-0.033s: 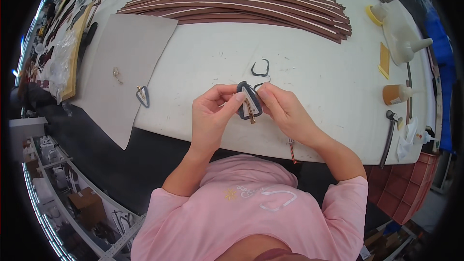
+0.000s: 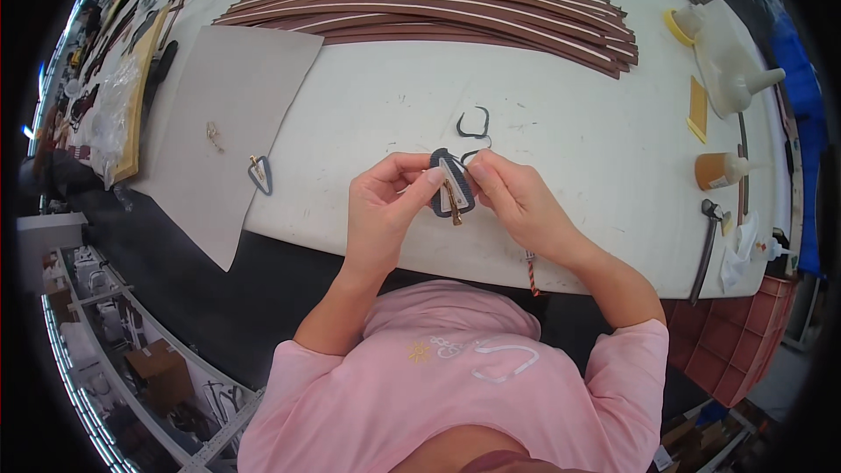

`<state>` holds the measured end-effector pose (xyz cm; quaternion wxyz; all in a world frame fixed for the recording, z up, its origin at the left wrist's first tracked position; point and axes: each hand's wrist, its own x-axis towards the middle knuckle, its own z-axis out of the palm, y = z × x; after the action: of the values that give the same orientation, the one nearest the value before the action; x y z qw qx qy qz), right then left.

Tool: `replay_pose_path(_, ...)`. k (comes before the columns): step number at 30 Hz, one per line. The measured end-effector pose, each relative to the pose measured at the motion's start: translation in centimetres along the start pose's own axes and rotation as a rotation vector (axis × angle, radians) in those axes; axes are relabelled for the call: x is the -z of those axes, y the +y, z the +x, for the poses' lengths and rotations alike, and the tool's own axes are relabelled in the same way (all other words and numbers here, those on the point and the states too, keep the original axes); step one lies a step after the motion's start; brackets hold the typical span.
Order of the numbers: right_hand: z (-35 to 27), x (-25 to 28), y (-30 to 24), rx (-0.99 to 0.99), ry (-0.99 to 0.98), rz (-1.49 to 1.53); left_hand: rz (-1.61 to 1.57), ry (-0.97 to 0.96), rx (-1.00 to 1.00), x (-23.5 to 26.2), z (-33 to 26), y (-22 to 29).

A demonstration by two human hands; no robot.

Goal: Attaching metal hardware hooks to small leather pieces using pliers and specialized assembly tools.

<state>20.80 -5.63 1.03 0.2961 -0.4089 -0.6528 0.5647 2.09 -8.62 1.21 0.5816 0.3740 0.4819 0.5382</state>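
Between thumb and fingers, my left hand [image 2: 378, 203] pinches a triangular clip [image 2: 462, 200]. It has a dark ribbed fabric border, a pale middle and a gold metal clasp pointing toward me. My right hand [image 2: 515, 203] is closed at the clip's upper right edge, pinching a narrow dark strip [image 2: 470, 155] beside it. Its fingertips partly hide where strip and clip meet. Just beyond, a dark curved strip [image 2: 474, 134] lies on the table. A similar triangular clip [image 2: 265, 177], blue-grey edged with a gold clasp, lies to the left by the grey sheet.
The grey sheet [image 2: 254, 61] carries small gold pieces [image 2: 213, 135]. Long brown strips [image 2: 438, 13] lie across the far side of the white table [image 2: 377, 96]. At right are a white bottle [image 2: 731, 61], an amber bottle [image 2: 717, 172] and a dark-handled tool [image 2: 703, 254].
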Motion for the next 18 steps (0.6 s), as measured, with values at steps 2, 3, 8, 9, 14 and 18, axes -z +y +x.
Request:
replay_pose_path(2, 0.1, 0.8, 0.2, -0.015, -0.035, -0.030, 0.007, -0.025, 0.023, 1.0, 0.3, 0.4)
replay_pose_path(3, 0.1, 1.3, 0.2, -0.033, -0.070, -0.067, -0.017, -0.078, 0.071, 1.7, 0.4, 0.7)
replay_pose_path(8, -0.4, 1.2, -1.1, -0.079, 0.008, 0.034, -0.066, -0.165, 0.182, 3.2, 0.4, 2.1)
replay_pose_path(9, -0.7, 0.5, -1.2, -0.047, -0.008, -0.009, -0.071, -0.146, 0.143, 3.2, 0.3, 2.2)
replay_pose_path(14, -0.9, -1.1, -1.3, -0.064, -0.150, 0.078, -0.062, -0.083, 0.046, 2.5, -0.1, 1.9)
replay_pose_path(18, -0.6, -1.4, -1.6, -0.105, -0.138, 0.219, -0.073, -0.094, 0.023, 1.7, -0.3, 1.5)
